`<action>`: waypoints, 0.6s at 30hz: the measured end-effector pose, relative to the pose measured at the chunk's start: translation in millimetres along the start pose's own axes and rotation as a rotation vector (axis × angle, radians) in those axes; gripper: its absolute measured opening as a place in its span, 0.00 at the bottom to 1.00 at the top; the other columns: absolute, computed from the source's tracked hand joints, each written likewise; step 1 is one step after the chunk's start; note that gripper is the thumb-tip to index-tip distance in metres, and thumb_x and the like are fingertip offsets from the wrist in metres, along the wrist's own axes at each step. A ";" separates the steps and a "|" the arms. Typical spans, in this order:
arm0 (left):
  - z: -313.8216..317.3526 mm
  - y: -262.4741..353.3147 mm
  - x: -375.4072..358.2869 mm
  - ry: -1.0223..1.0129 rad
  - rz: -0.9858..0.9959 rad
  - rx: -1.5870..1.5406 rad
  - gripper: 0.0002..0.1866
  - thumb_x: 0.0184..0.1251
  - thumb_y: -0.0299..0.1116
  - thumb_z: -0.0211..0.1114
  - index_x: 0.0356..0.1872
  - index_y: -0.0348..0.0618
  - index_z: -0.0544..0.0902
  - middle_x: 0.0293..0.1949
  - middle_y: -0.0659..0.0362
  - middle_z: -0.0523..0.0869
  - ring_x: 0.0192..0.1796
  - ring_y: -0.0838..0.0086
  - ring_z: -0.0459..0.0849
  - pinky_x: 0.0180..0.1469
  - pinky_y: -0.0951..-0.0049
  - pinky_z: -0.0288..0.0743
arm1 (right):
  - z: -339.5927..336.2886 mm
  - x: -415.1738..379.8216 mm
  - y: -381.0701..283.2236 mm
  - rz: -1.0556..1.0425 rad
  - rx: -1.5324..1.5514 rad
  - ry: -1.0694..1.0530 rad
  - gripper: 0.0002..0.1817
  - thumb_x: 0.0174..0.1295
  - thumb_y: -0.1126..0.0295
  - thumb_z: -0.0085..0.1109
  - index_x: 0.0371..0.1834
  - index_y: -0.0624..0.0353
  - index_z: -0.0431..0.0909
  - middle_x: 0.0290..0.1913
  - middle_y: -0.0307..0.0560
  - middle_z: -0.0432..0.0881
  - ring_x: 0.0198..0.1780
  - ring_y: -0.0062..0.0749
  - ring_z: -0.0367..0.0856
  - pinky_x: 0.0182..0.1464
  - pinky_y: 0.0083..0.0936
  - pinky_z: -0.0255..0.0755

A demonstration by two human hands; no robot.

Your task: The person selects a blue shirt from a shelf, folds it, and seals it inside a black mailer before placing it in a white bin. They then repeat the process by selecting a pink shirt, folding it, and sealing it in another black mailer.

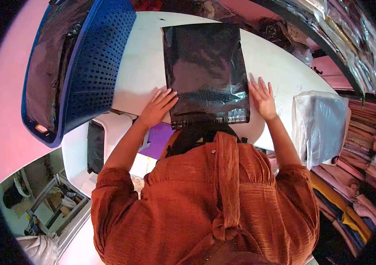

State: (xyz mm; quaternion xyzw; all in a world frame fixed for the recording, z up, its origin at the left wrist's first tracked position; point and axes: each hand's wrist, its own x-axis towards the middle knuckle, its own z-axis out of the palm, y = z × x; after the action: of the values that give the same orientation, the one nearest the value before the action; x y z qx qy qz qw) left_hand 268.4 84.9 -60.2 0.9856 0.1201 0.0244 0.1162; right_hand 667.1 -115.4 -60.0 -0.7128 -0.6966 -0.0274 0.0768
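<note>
A shiny black plastic bag (205,73) lies flat on the white table (140,53), its near edge close to my body. My left hand (159,106) has its fingers spread, with the fingertips resting on the bag's left edge. On the other side, my right hand (263,98) is open beside the bag's right edge, fingers apart, holding nothing. Whether its fingertips touch the bag is hard to tell.
At the left stands a blue perforated basket (95,62) holding black plastic. A clear-wrapped package (322,126) sits at the table's right end. Folded fabrics (364,154) are stacked beyond it. A purple item (159,140) shows below my left hand.
</note>
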 end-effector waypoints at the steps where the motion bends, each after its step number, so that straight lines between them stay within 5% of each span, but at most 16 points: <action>1: -2.7 1.8 -0.1 0.001 0.002 0.005 0.36 0.47 0.24 0.60 0.65 0.45 0.67 0.69 0.56 0.63 0.72 0.59 0.57 0.73 0.50 0.47 | -3.6 -1.3 0.0 0.001 0.000 0.006 0.28 0.61 0.67 0.50 0.68 0.48 0.65 0.71 0.39 0.62 0.74 0.42 0.52 0.72 0.54 0.43; 3: -9.3 3.6 3.7 -0.028 0.087 -0.043 0.36 0.47 0.24 0.60 0.65 0.44 0.67 0.69 0.57 0.64 0.72 0.61 0.59 0.73 0.54 0.51 | -14.7 0.1 2.3 -0.271 -0.062 -0.090 0.29 0.59 0.69 0.49 0.67 0.45 0.65 0.71 0.35 0.62 0.75 0.38 0.52 0.72 0.52 0.45; 9: -15.9 -3.0 13.3 -0.140 0.136 -0.080 0.36 0.48 0.25 0.61 0.65 0.43 0.67 0.68 0.57 0.65 0.71 0.61 0.61 0.71 0.57 0.57 | -9.3 22.3 6.3 -0.584 0.118 -0.084 0.25 0.55 0.71 0.49 0.60 0.55 0.73 0.64 0.39 0.72 0.70 0.35 0.63 0.73 0.44 0.49; 15: -25.0 -5.0 11.0 -0.050 0.133 -0.196 0.36 0.44 0.25 0.61 0.63 0.41 0.69 0.65 0.53 0.69 0.67 0.58 0.67 0.69 0.56 0.59 | -2.1 16.5 1.5 -0.365 0.475 -0.199 0.28 0.46 0.83 0.47 0.54 0.52 0.77 0.59 0.43 0.77 0.65 0.37 0.70 0.71 0.40 0.54; 17: -25.8 -2.5 12.5 -0.028 0.113 -0.219 0.35 0.46 0.26 0.62 0.63 0.41 0.69 0.65 0.52 0.69 0.66 0.58 0.68 0.69 0.56 0.59 | 9.5 12.2 -2.3 -0.034 0.676 -0.137 0.30 0.42 0.88 0.42 0.50 0.53 0.80 0.55 0.46 0.80 0.62 0.42 0.72 0.68 0.37 0.58; 18: -25.7 -2.0 12.8 -0.008 0.097 -0.241 0.34 0.48 0.27 0.62 0.63 0.42 0.69 0.65 0.52 0.69 0.65 0.57 0.69 0.68 0.56 0.60 | 6.2 12.7 -8.1 0.026 0.725 -0.077 0.26 0.49 0.88 0.41 0.49 0.58 0.80 0.48 0.48 0.83 0.54 0.37 0.78 0.61 0.32 0.66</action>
State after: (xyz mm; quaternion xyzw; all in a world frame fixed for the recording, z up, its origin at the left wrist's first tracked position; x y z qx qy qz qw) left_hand 278.4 95.7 -35.4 0.9693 0.0680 0.0402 0.2331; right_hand 658.9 -101.8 -63.7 -0.6488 -0.6541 0.2490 0.2987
